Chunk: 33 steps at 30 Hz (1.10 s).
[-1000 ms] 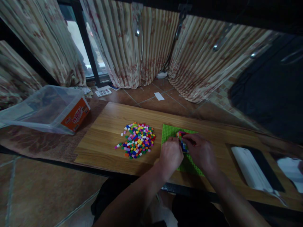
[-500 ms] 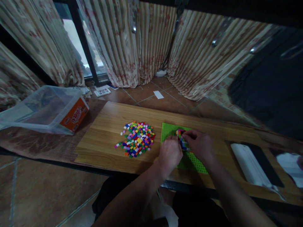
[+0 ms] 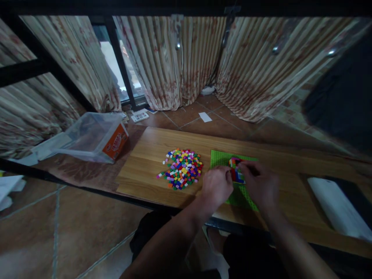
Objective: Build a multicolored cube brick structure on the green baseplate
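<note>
A small multicoloured toy brick structure (image 3: 236, 174) stands on a green studded baseplate (image 3: 218, 157). My left hand (image 3: 217, 185) is closed, with its curled fingertips against the structure's left side. From the right, my right hand (image 3: 260, 185) pinches the structure's right edge. The fingers cover part of it, and any single loose brick between them is too small to make out. Left of the baseplate lies a loose pile of small toy bricks (image 3: 184, 169) in many colours.
A clear plastic box (image 3: 84, 137) with an orange label stands beyond the left end of the wooden board (image 3: 142, 155). To the right lie a white pouch (image 3: 334, 205) and a dark flat object (image 3: 356, 197). A dark-clothed person (image 3: 343, 97) is at the far right.
The view has turned left, so everything sits further right in the picture. Both hands stay at the brick structure, the right hand's fingers slightly shifted.
</note>
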Motion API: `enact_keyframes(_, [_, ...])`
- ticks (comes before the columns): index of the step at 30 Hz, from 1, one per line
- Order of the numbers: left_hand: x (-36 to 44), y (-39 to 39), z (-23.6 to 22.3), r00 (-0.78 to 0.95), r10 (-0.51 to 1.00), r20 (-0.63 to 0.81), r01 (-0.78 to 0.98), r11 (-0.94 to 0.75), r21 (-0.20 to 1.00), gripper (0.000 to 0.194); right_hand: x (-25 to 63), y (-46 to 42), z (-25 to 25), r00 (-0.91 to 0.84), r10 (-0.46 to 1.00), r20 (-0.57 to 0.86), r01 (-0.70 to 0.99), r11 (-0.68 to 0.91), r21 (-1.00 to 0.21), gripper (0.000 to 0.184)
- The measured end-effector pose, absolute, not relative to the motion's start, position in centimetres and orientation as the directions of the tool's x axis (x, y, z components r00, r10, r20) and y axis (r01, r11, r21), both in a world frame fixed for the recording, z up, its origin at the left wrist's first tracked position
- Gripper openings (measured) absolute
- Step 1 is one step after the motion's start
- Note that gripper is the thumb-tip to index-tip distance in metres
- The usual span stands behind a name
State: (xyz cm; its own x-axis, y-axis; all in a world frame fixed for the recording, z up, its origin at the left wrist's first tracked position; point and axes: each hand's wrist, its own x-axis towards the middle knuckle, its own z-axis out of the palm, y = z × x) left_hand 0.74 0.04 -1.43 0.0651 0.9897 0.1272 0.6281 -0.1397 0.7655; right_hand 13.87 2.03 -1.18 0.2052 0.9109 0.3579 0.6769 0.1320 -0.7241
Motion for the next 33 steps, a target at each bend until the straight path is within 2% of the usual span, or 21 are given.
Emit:
enact_keyframes(3, [-0.8,0.5,-1.0,-0.076,0.975,0.21,0.48,-0.149,0.865,0.024,11.5,0.6,-1.1,0.245,0.898,0.366,0.57,0.172,-0.804,0.025])
enact_keyframes(6, [-4.4,1.9,0.0,-0.33,0.902,0.279,0.275,-0.191,0.942,0.021,8.7,-0.3,-0.3,0.133,0.929,0.344,0.54,0.223,-0.812,0.022])
enact_keyframes(10, [-11.1,3.5,1.7,-0.704,0.702,0.111,-0.061,-0.215,0.975,0.013,5.2,-1.2,0.0,-0.161,0.939,0.304,0.532,0.342,-0.774,0.018])
enact_keyframes(13, [-15.2,3.2,2.8,-0.815,0.577,0.045,-0.175,-0.319,0.932,0.011,2.1,-1.9,-0.7,-0.346,0.889,0.301,0.54,0.451,-0.711,0.018])
enact_keyframes(18, [-17.8,1.7,3.6,-0.84,0.542,-0.009,-0.254,-0.378,0.89,0.017,-3.7,-1.6,-1.9,-0.604,0.734,0.31,0.547,0.665,-0.509,0.021])
enact_keyframes(21, [-18.0,1.3,3.7,-0.818,0.574,-0.028,-0.281,-0.357,0.891,0.018,-6.3,-0.7,-2.4,-0.656,0.702,0.279,0.587,0.706,-0.396,0.017])
enact_keyframes(23, [-18.1,1.2,3.7,-0.802,0.596,-0.028,-0.287,-0.344,0.894,0.019,-7.3,-0.1,-2.7,-0.669,0.703,0.241,0.605,0.703,-0.374,0.017])
enact_keyframes(28, [-18.3,1.4,3.4,-0.739,0.673,-0.041,-0.272,-0.242,0.931,0.02,-7.0,0.6,-2.0,-0.634,0.733,0.248,0.606,0.67,-0.43,0.02])
enact_keyframes(31, [-17.7,1.3,3.0,-0.584,0.812,0.019,-0.124,-0.112,0.986,0.022,-4.6,0.9,-0.4,-0.453,0.825,0.337,0.554,0.557,-0.619,0.02])
enact_keyframes(33, [-16.7,1.1,2.8,-0.368,0.928,0.057,0.003,-0.06,0.998,0.022,-2.6,1.0,0.6,-0.278,0.876,0.395,0.469,0.482,-0.739,0.017])
